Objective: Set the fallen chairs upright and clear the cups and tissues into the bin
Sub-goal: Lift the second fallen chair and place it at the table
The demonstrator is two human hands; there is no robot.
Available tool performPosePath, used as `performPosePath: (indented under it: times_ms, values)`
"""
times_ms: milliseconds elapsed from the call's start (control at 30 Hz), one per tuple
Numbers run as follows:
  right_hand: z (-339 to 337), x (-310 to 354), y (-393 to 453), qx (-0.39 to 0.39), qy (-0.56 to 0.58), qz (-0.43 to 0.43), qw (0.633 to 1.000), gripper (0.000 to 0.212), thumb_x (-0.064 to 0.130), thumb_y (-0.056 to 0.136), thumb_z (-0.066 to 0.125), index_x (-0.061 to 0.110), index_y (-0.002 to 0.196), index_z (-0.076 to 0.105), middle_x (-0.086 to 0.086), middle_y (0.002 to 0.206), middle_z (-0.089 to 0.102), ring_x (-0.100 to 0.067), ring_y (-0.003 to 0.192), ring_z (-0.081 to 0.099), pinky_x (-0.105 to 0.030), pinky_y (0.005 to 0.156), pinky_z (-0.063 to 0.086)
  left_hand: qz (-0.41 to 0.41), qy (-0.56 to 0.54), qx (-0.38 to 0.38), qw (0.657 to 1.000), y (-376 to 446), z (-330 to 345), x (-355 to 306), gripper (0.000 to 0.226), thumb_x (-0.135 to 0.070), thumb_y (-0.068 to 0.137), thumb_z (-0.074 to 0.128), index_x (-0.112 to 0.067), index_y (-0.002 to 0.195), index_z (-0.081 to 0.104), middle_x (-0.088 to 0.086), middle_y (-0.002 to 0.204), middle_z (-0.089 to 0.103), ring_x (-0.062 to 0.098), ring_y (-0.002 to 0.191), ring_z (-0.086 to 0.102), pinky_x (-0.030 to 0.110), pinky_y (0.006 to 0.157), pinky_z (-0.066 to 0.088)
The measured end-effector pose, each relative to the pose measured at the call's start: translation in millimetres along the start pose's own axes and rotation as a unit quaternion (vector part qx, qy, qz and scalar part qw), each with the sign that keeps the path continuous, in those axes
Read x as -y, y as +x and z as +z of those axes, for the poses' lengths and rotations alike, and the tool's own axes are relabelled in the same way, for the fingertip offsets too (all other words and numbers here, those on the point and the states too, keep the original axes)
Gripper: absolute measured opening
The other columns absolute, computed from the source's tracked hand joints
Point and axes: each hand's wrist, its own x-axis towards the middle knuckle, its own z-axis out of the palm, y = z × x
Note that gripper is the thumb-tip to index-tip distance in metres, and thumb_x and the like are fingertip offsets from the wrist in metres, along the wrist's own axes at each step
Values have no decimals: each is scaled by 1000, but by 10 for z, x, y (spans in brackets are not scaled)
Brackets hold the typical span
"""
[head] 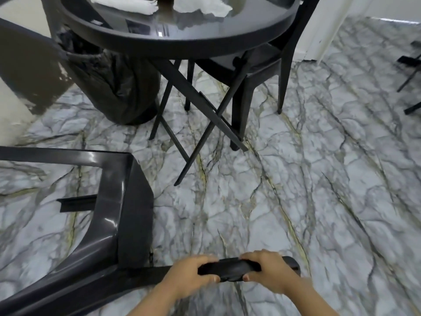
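A black plastic chair lies tipped over on the marble floor at the lower left. Its top rail runs along the bottom of the view. My left hand and my right hand both grip that rail side by side. Crumpled white tissues lie on the round black table at the top; a dark item stands between them, cut off by the frame edge. A bin lined with a black bag stands under the table's left side.
A second black chair stands upright, tucked under the table's right side. The table's crossed folding legs reach toward me. Another dark chair back shows at the far left. More black legs stand at the right edge.
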Motion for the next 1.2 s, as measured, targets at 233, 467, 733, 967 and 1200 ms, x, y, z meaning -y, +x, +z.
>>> performPosePath:
  times_ms: [233, 467, 733, 967, 1200]
  values:
    - [-406, 178, -280, -31, -3, -25, 999, 24, 39, 78, 58, 39, 102, 57, 5, 98, 70, -16, 88, 55, -32, 80, 41, 40, -26, -67, 997, -258, -111, -312, 55, -65, 66, 66, -52, 118, 53, -30, 115, 61, -12, 109, 53, 14, 97, 42]
    - [-1585, 823, -1126, -113, -157, -58, 979, 28, 37, 75, 59, 31, 102, 60, 3, 95, 71, -19, 88, 60, -34, 75, 44, 106, -127, -164, 973, -871, -448, -1224, 31, -49, 68, 74, -55, 96, 62, -38, 82, 66, -16, 84, 60, 5, 73, 46]
    - [-2560, 1436, -2124, -270, -305, -46, 912, 43, 60, 79, 50, 44, 118, 55, 25, 120, 58, -9, 117, 44, -38, 111, 9, 189, -204, -327, 903, -1652, -650, -1865, 41, -21, 65, 83, -55, 80, 66, -25, 82, 72, -6, 76, 66, 5, 68, 46]
    - [-2745, 1694, -2552, -305, 111, -149, 934, 33, 24, 82, 67, 53, 97, 63, 29, 103, 65, 10, 103, 55, -4, 84, 39, 175, -199, -416, 870, -2112, -646, -1795, 43, -13, 58, 85, -44, 86, 73, -26, 82, 73, -9, 83, 66, 0, 74, 44]
    - [-2527, 2039, -2563, -370, 172, -144, 901, 25, 17, 70, 79, 32, 85, 65, 9, 85, 68, 6, 85, 58, -5, 69, 42, 151, -211, -423, 868, -2462, -725, -1641, 43, -26, 61, 83, -54, 90, 68, -27, 87, 71, -7, 89, 65, 0, 76, 43]
